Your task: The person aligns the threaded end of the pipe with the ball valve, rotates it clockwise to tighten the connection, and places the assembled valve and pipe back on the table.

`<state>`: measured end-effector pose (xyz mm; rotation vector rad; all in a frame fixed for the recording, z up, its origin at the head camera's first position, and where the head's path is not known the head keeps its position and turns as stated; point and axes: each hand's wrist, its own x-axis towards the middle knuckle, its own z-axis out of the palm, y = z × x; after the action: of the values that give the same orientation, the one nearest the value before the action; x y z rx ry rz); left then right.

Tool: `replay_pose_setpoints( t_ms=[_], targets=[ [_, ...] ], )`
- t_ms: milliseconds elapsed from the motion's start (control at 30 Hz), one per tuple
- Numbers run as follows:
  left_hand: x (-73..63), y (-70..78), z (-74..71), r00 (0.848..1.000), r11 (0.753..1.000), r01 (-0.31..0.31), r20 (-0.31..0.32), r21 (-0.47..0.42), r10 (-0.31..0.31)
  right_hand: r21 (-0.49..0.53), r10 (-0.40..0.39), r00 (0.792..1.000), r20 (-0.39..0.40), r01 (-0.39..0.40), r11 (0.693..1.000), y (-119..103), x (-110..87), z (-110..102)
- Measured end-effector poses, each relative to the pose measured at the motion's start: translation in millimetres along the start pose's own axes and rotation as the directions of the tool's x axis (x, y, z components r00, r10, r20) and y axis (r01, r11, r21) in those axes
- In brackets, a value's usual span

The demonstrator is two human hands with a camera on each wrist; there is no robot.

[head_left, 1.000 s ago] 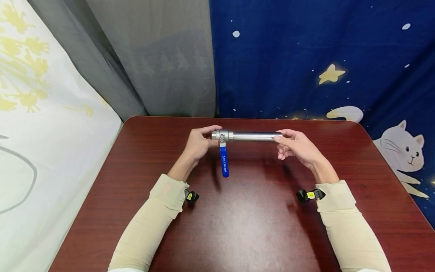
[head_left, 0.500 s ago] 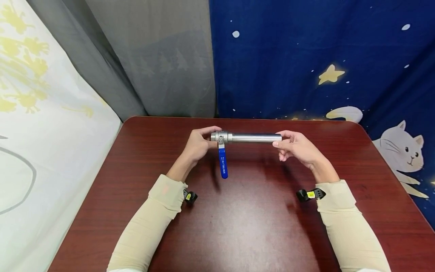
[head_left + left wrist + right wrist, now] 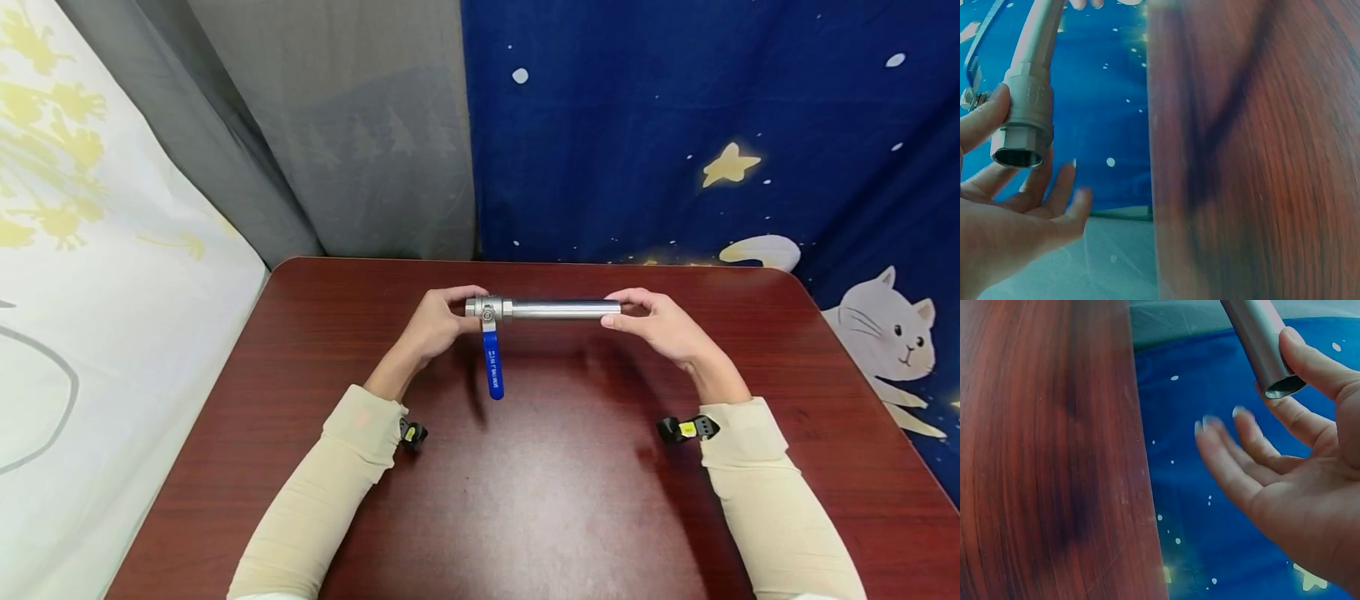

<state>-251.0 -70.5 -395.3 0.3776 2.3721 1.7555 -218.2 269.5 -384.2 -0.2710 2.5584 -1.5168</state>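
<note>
A metal ball valve (image 3: 489, 309) with a blue lever handle (image 3: 492, 364) is joined to a straight steel pipe (image 3: 562, 309), held level above the table. My left hand (image 3: 438, 323) grips the valve's body between thumb and fingers; its open hexagonal end (image 3: 1019, 147) faces the left wrist camera. At the pipe's other end, my right hand (image 3: 652, 321) pinches it between thumb and index finger, and the remaining fingers (image 3: 1235, 469) spread away from it in the right wrist view. The lever points toward me, across the pipe.
Below lies a reddish-brown wooden table (image 3: 525, 500) carrying the shadows of hands and pipe. Behind its far edge hang a grey curtain (image 3: 360, 133) and a dark blue curtain (image 3: 637, 125) with stars and a cat. A white patterned cloth (image 3: 112, 333) hangs at the left.
The valve and pipe have come slightly lower in the head view, toward me, with both hands. The right hand's lower fingers, curled below the pipe earlier, no longer show there.
</note>
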Motion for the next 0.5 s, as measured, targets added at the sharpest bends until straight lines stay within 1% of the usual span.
replay_pose_setpoints(
  t_ms=[67, 100, 200, 267, 333, 367, 433, 500],
  targets=[
    [1.0, -4.0, -0.3, 0.999, 0.998, -0.040, 0.011, 0.042, 0.040, -0.105, -0.021, 1.000, -0.007, 0.021, 0.994, 1.4, -0.1, -0.6],
    [1.7, -6.3, -0.2, 0.998, 0.997, -0.057, 0.014, 0.051, 0.057, -0.141, -0.029, 1.000, -0.003, 0.028, 0.990, 1.9, 0.0, -0.4],
    [5.3, -15.7, 1.1, 0.992, 0.988, -0.127, 0.020, 0.087, 0.126, -0.199, -0.053, 0.998, 0.038, 0.060, 0.978, 3.9, 1.5, 1.6],
    [6.3, -21.5, 1.9, 0.987, 0.977, -0.161, 0.015, 0.138, 0.161, -0.226, -0.058, 0.997, 0.058, 0.070, 0.972, 5.1, 2.4, 3.7],
    [7.1, -25.8, 3.1, 0.979, 0.958, -0.204, 0.011, 0.202, 0.206, -0.260, -0.062, 0.996, 0.066, 0.077, 0.962, 6.1, 3.8, 5.3],
    [6.9, -27.1, 3.6, 0.975, 0.948, -0.216, 0.009, 0.233, 0.220, -0.281, -0.065, 0.996, 0.066, 0.081, 0.956, 6.6, 4.5, 5.9],
    [6.5, -28.6, 4.8, 0.970, 0.928, -0.232, 0.004, 0.291, 0.242, -0.322, -0.067, 0.996, 0.057, 0.082, 0.943, 7.5, 6.3, 6.6],
    [6.1, -29.5, 6.1, 0.965, 0.907, -0.244, -0.002, 0.344, 0.261, -0.374, -0.077, 0.995, 0.057, 0.093, 0.923, 8.7, 8.7, 7.5]
  ],
)
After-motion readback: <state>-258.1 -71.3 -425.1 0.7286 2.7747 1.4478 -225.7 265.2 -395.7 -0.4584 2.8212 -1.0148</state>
